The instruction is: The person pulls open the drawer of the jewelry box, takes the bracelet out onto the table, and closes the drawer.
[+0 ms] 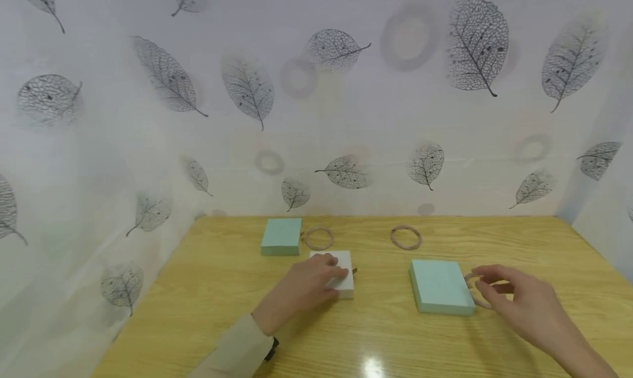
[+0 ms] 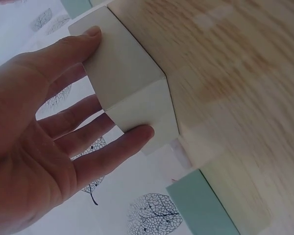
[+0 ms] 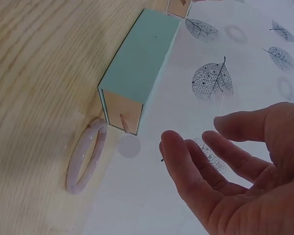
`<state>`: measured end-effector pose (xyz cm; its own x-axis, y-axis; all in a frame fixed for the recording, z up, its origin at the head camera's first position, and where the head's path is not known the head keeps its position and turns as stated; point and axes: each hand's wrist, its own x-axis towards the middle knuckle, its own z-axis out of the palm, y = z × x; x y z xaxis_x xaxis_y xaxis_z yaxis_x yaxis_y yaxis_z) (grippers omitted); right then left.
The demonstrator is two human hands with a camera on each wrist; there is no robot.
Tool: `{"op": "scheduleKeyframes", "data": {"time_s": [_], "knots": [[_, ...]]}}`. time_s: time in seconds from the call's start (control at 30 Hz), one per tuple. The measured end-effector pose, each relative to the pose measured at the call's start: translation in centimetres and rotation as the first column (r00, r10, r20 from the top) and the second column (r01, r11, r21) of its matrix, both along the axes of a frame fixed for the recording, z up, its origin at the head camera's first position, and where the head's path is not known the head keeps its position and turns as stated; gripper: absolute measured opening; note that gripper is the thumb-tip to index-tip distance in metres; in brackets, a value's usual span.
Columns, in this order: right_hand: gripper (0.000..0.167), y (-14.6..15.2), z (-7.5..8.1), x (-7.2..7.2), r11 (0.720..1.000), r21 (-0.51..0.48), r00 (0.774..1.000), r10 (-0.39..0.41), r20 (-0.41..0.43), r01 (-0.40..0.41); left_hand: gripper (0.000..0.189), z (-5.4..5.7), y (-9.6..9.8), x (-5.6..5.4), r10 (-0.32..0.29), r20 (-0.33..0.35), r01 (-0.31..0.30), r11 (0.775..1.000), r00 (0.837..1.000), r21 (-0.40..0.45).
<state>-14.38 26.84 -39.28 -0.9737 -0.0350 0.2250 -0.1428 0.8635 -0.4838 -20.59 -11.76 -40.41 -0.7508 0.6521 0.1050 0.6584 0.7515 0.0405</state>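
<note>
My left hand is on a small white box lying on the table. In the left wrist view the thumb lies against one face of this white box and a fingertip against another, gripping it. A small brown tab sticks out at its right side. Bent and holding nothing, my right hand is by a pale bangle at the right of a mint-green box. The right wrist view has the lilac-pink bangle flat on the wood, close to the mint box's tabbed end.
Behind the white box, another mint-green box lies near the table's back edge, with a bangle at its right. One more bangle lies farther right. A leaf-patterned curtain hangs behind the wooden table and along its left.
</note>
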Motion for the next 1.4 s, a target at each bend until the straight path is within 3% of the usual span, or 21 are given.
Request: {"op": "scheduleKeyframes", "data": {"time_s": [0.1, 0.27, 0.4, 0.63, 0.9, 1.17, 1.4], "knots": [[0.022, 0.1, -0.5, 0.2, 0.999, 0.03, 0.999, 0.038, 0.004, -0.038, 0.037, 0.0, 0.5, -0.4, 0.011, 0.018, -0.011, 1.0, 1.0, -0.006], [0.027, 0.1, -1.3, 0.3, 0.996, 0.077, 0.997, 0.044, -0.058, -0.04, 0.039, 0.0, 1.3, -1.1, 0.02, 0.042, -0.02, 1.0, 0.999, -0.014], [0.028, 0.2, -1.9, 0.6, 0.997, 0.065, 0.992, 0.05, -0.117, -0.042, 0.039, 0.1, 1.9, -1.5, 0.027, 0.057, -0.026, 1.0, 0.998, -0.005], [0.039, 0.0, -2.9, 1.0, 0.996, 0.045, 0.985, 0.087, -0.146, -0.081, 0.037, 0.2, 2.8, -2.4, 0.037, 0.083, -0.039, 0.999, 0.996, 0.022], [0.043, -0.2, -3.1, 0.5, 0.98, 0.159, 0.992, 0.112, 0.054, -0.119, 0.037, 0.1, 3.8, -3.8, 0.042, 0.122, -0.049, 0.997, 0.992, 0.061], [0.038, -0.8, -3.1, 0.1, 0.977, 0.188, 0.994, 0.091, 0.067, -0.103, 0.039, 0.6, 4.0, -4.5, 0.053, 0.153, -0.064, 0.996, 0.987, 0.063], [0.04, -1.2, -3.1, 0.0, 0.988, 0.133, 0.995, 0.071, 0.073, -0.081, 0.038, 0.4, 4.4, -5.0, 0.032, 0.157, -0.047, 0.995, 0.987, 0.091]]}}
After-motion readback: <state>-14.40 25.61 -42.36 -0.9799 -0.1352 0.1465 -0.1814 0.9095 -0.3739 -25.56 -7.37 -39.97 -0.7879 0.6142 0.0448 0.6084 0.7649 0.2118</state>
